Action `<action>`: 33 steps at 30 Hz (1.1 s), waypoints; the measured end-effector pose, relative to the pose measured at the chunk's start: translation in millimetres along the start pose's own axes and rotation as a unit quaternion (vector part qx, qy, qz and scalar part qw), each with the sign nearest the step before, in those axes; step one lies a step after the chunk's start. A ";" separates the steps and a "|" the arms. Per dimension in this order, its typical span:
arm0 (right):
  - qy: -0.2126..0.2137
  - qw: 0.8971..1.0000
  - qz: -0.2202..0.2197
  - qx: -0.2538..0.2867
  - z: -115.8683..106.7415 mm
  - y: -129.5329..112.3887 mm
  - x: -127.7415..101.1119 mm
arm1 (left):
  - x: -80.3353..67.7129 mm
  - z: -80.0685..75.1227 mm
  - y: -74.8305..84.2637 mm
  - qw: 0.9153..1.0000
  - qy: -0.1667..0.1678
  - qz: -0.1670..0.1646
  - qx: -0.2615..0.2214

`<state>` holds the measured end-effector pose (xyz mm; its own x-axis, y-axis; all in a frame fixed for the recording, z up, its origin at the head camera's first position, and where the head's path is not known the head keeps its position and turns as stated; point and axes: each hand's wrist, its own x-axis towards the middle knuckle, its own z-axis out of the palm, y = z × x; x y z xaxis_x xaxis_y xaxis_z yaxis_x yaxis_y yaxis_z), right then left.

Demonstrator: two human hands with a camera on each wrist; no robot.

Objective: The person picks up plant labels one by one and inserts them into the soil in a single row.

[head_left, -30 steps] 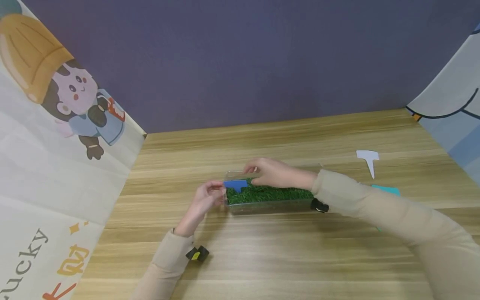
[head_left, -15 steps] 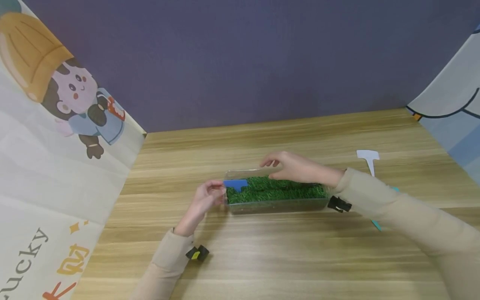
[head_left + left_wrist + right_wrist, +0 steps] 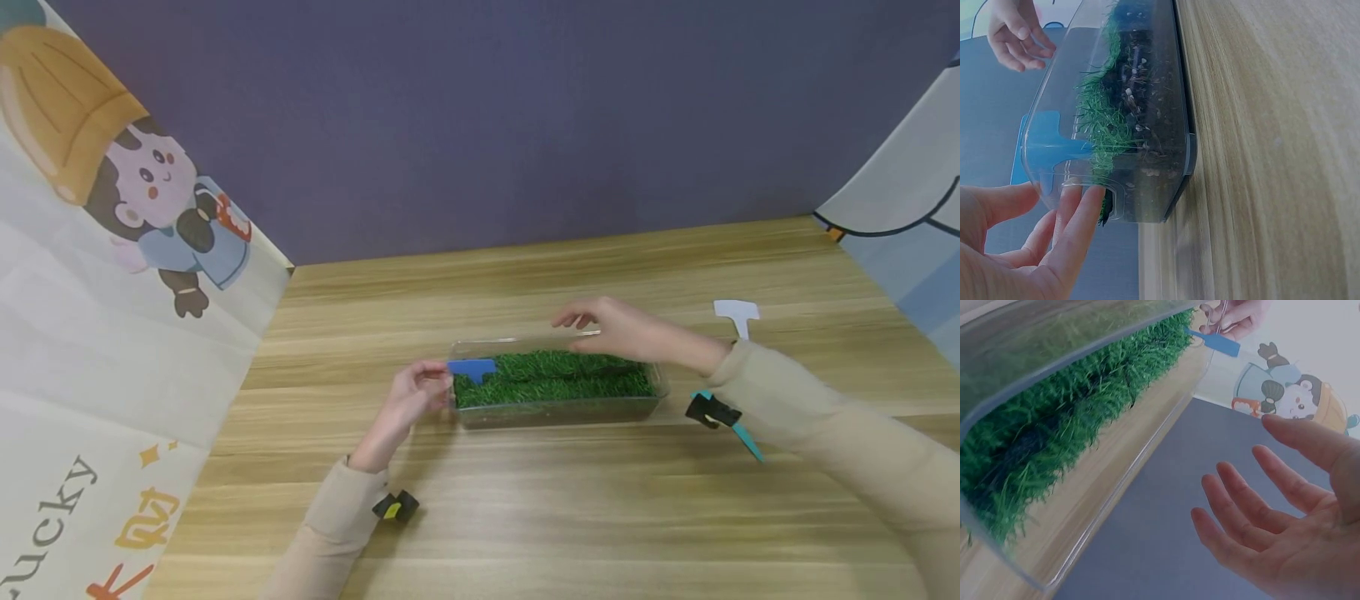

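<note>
Your left hand (image 3: 411,396) is at the left end of the clear box (image 3: 558,414), thumb and fingers apart and only slightly bent, the tips touching the end wall. Your right hand (image 3: 618,327) is well open just above the box's far long side, thumb clear of the loosely curved fingers, with nothing in its grip.

The box sits about midway between the worktop's (image 3: 525,517) left and right edges, its long sides running roughly along the back edge. Green grass (image 3: 555,385) fills it from end to end; through the wall, your left wrist view shows dark soil (image 3: 1138,94) beneath. The blue tag (image 3: 472,367) stands in the grass at the left end, next to your left fingertips, its wide head up and its stem down among the blades.

Toward the worktop's back right corner lies the white tag (image 3: 737,309), its stem running toward your right sleeve (image 3: 810,425). Nearer you, the turquoise tag (image 3: 749,442) lies partly hidden by the black wrist mount (image 3: 711,411) and that sleeve.
</note>
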<state>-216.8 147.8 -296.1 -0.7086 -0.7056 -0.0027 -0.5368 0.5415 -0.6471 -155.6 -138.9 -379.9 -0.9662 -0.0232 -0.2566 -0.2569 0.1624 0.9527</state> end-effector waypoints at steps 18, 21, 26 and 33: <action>0.017 0.998 0.052 0.012 -30.5 21.0 -31.2 | -0.3 -1.1 -0.4 1.000 -0.006 -0.007 -0.001; 0.019 0.998 0.055 0.002 -33.7 26.7 -36.7 | 0.0 -1.2 -0.2 1.000 -0.006 -0.009 0.001; 0.023 0.998 0.063 -0.005 -37.6 34.7 -45.2 | -0.7 -1.6 0.2 1.000 -0.007 -0.009 0.011; 0.032 0.995 0.091 -0.019 -40.6 44.4 -55.3 | -0.8 -1.6 -0.2 1.000 -0.005 -0.008 0.007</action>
<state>-220.1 229.4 -293.8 -0.8226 -0.5646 -0.0674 -0.4137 0.6756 -0.6103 -154.8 -140.5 -379.7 -0.9616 -0.0166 -0.2738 -0.2724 0.1756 0.9460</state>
